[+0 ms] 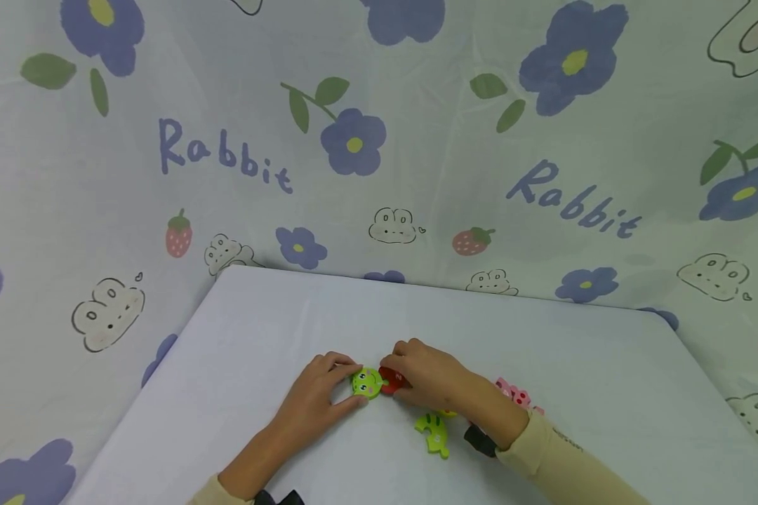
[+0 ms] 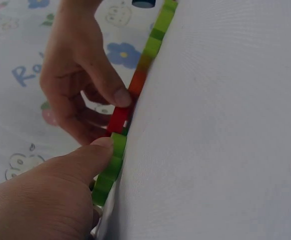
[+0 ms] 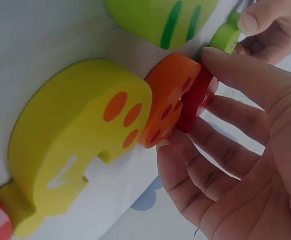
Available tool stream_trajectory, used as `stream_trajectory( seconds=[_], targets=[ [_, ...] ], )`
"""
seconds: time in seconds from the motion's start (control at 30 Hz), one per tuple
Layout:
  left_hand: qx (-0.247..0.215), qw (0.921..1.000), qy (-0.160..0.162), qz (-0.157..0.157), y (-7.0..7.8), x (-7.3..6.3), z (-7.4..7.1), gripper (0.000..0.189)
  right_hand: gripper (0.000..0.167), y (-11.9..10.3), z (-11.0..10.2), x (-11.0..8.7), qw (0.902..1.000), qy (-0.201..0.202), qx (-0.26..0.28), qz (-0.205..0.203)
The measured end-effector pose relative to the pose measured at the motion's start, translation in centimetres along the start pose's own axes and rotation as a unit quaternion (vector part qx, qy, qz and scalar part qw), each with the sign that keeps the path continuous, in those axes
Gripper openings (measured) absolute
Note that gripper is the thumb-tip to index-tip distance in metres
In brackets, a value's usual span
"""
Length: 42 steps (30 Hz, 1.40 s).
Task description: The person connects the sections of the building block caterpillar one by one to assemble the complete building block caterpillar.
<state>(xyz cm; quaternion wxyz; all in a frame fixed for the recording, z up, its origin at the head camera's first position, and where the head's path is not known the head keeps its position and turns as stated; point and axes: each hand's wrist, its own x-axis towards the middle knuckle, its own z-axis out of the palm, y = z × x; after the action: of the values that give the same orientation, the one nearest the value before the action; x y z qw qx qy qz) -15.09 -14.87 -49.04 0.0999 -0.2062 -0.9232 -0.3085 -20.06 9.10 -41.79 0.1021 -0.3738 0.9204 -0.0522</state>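
Note:
My left hand [image 1: 312,396] pinches a green puzzle piece with a smiling face [image 1: 368,383] between thumb and fingers. A red puzzle piece with a white mark [image 1: 391,380] meets its right side, and my right hand [image 1: 432,375] grips this red piece by its edges. In the right wrist view, an orange spotted piece [image 3: 170,97] lies against the red one, close to the right fingertips. Beside it rests a yellow piece with orange spots [image 3: 80,130]. The right hand and forearm hide most of these two from the head view.
On the white tabletop [image 1: 278,322], a light green piece with dark stripes [image 1: 436,435] lies nearer the person. Pink spotted pieces [image 1: 521,398] sit beyond the right forearm. A patterned cloth [image 1: 417,175] hangs behind the table's far edge.

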Motion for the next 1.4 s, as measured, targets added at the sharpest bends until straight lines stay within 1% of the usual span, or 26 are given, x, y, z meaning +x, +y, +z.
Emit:
stream_trajectory(
  seconds=[0.13,0.37,0.5,0.73,0.9,1.1,1.27,1.4],
  targets=[
    [0.003,1.0,0.003,0.005,-0.1,0.0,0.1,0.053,0.045,0.0,0.1,0.0,1.0,-0.001,-0.008,0.001],
    [0.007,0.9997,0.019,0.011,-0.3,-0.1,0.0,0.05,0.043,-0.4,0.3,0.2,0.9997,0.007,-0.022,0.0],
    [0.004,0.9997,0.02,0.014,-0.3,-0.1,-0.1,0.049,0.043,-0.6,0.5,0.3,0.9992,0.011,-0.038,0.005],
    [0.004,0.9998,0.02,0.008,-0.3,-0.1,-0.1,0.049,0.05,-0.5,1.0,0.3,0.9984,0.014,-0.054,0.01],
    [0.005,0.9997,0.023,0.008,-0.3,0.0,0.0,0.048,0.055,-0.3,1.0,0.2,0.9986,0.014,-0.048,0.016],
    [0.006,0.9998,0.017,0.005,-0.1,0.1,0.1,0.048,0.054,0.2,0.7,-0.3,0.9994,0.009,-0.029,0.019],
    [0.01,0.9999,0.014,0.0,-0.1,0.1,0.1,0.049,0.053,0.4,-0.3,-1.0,0.9996,0.008,-0.005,0.028],
    [0.014,0.9998,0.009,-0.006,-0.1,0.2,0.2,0.049,0.051,0.7,-1.3,-1.8,0.9991,0.009,0.001,0.041]
  ],
)
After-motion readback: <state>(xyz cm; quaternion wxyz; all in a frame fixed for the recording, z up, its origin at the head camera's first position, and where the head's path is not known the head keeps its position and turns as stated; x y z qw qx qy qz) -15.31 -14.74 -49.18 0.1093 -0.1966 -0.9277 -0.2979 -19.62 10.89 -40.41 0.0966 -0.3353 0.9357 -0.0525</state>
